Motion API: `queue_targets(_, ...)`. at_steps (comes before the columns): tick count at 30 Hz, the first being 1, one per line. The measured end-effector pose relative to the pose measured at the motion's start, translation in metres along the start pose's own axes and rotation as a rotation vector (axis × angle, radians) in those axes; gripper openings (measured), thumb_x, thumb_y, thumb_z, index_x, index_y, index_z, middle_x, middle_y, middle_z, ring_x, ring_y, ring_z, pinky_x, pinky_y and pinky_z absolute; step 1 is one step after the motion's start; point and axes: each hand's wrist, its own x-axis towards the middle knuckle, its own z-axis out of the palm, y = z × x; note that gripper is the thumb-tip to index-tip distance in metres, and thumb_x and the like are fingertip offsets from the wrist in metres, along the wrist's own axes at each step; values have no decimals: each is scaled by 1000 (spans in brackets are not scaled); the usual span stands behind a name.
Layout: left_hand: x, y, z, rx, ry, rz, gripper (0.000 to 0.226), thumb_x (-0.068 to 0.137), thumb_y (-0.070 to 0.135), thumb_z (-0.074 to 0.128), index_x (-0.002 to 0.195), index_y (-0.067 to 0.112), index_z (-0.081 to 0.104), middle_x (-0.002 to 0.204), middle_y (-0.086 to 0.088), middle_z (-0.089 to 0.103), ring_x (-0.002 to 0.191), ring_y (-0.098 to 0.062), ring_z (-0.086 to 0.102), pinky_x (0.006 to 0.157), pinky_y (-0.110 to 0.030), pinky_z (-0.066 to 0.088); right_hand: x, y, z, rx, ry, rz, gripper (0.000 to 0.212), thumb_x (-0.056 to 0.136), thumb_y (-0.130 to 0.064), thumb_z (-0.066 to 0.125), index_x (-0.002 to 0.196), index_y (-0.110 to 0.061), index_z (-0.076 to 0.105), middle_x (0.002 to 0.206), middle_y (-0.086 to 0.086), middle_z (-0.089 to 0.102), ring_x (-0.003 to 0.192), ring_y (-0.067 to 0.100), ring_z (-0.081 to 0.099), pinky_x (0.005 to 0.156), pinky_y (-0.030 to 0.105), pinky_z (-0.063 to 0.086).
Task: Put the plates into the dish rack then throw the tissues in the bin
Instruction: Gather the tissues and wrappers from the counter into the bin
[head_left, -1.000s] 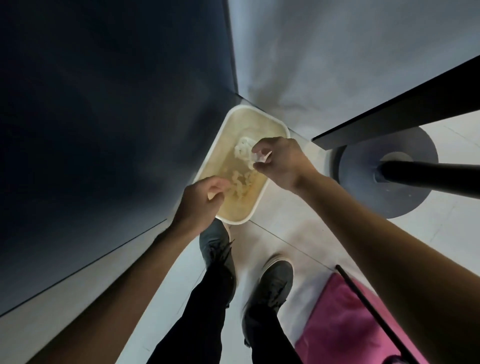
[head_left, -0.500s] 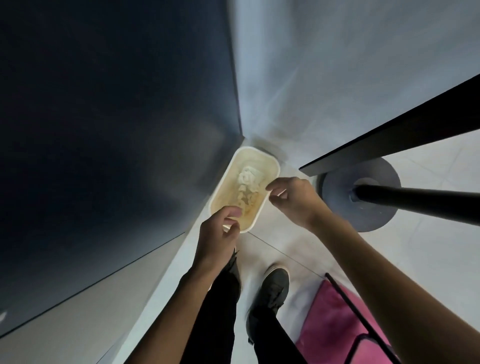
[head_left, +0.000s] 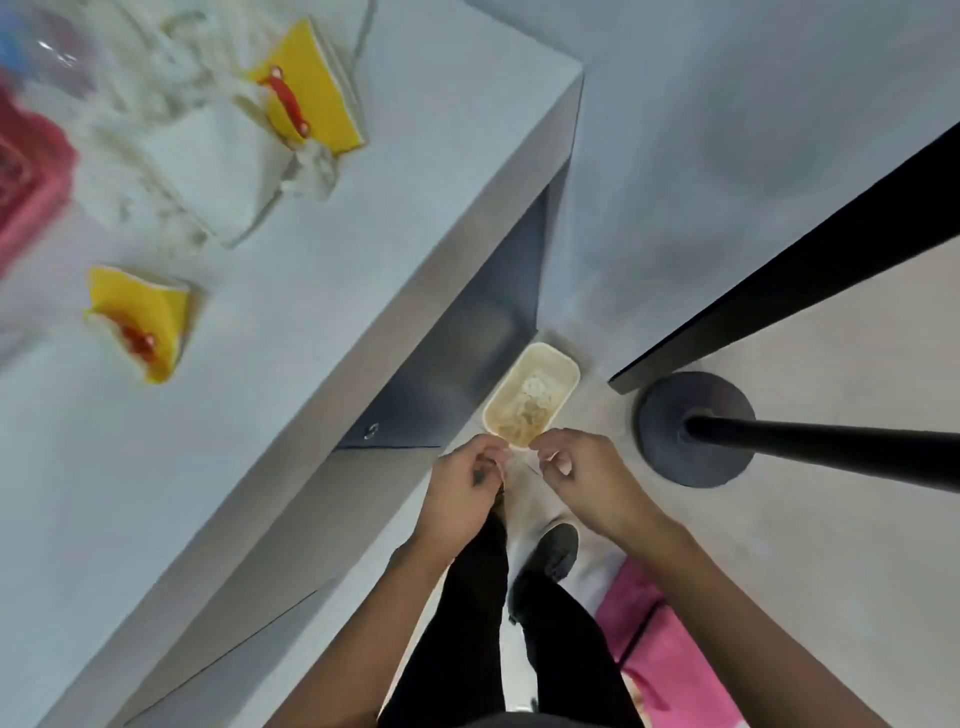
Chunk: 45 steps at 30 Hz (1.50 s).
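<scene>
Overhead, a pale grey worktop (head_left: 311, 322) fills the left side, its long edge running diagonally from lower left to a square corner at upper right. On it, from the left, are a blurred red basket (head_left: 26, 176), a blurred heap of white crumpled material (head_left: 171, 171), and two yellow wedge-shaped pieces with red parts, one nearer (head_left: 140, 322) and one farther (head_left: 306, 88).

Below that edge is a narrow strip of pale floor (head_left: 779, 545), where the person's dark shoe (head_left: 550, 551) stands. A cream rectangular bin (head_left: 566, 364) sits on the floor in the corner at the worktop's foot, with crumpled white tissues (head_left: 535, 389) inside.

The left hand (head_left: 467, 488) and right hand (head_left: 587, 478) hover close together over the bin's near rim. Each grip has fingers curled toward the thumb; I cannot tell whether either holds anything.

To the right, a black pole (head_left: 831, 452) on a round dark base (head_left: 670, 457) narrows the strip, and a pink bag (head_left: 670, 654) lies at lower right.
</scene>
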Motion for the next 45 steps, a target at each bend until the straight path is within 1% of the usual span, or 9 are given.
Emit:
queue_targets(3,-39,13,-24,-5,47,-1,37,91,-1,56,102,33,64,93,16,71,88,9,63,70,1,40,-27,-35,-5,-5,-6,-62,29,88,-9,61,114,-16,70,107,1,69,86,15,65,86,24,50)
queue_targets(8,-107,24,-69,-88,211,-19,35,93,4,57,107,36,62,98,20,70,92,5,62,75,-4,43,-57,-90,-10,-4,-40,-204,25,88,-6,63,110,-16,69,106,0,68,84,9,63,78,17,49)
queue_targets(15,-193,14,-138,-201,521,-50,29,94,5,58,110,26,69,102,22,69,93,8,61,74,-4,43,-75,-177,14,-111,-213,-461,28,90,-10,62,111,-26,68,108,-13,64,94,-2,60,80,18,50)
queue_targets(19,-247,-13,-184,-315,738,-75,26,96,10,58,110,30,67,98,22,71,95,3,62,73,-7,43,-85,-242,52,-223,-383,-697,28,93,-16,61,119,-23,66,118,-13,59,106,2,56,93,18,44)
queue_targets(23,-298,-45,-227,-448,909,-96,21,99,24,55,112,37,65,102,20,72,95,-4,67,77,-12,48,-95,-297,103,-279,-505,-818,30,96,-18,58,125,-21,62,121,-14,55,114,0,51,100,18,40)
queue_targets(31,-389,-143,-298,-446,1101,-233,31,97,6,55,111,31,66,98,16,73,90,-11,68,73,-19,50,-128,-368,217,-286,-624,-900,27,95,-17,57,119,-27,62,113,-23,54,109,-5,50,88,12,40)
queue_targets(39,-427,-223,-377,-294,1257,-315,33,91,3,58,115,23,67,107,15,71,91,1,63,71,-15,48,-152,-435,327,-284,-643,-907,32,93,-16,57,123,-24,59,117,-16,53,94,-1,54,78,12,43)
queue_targets(41,-426,-235,-400,-216,1239,-287,34,89,5,60,118,22,67,113,13,68,95,1,62,71,-15,50,-152,-448,343,-291,-630,-900,35,93,-15,57,127,-23,56,124,-14,49,96,0,54,80,16,46)
queue_targets(45,-418,-253,-451,-11,1079,-192,46,84,12,72,128,21,60,126,7,61,107,-13,60,84,-33,53,-145,-458,357,-365,-605,-874,41,94,-15,56,134,-21,52,128,-10,46,99,6,55,85,27,49)
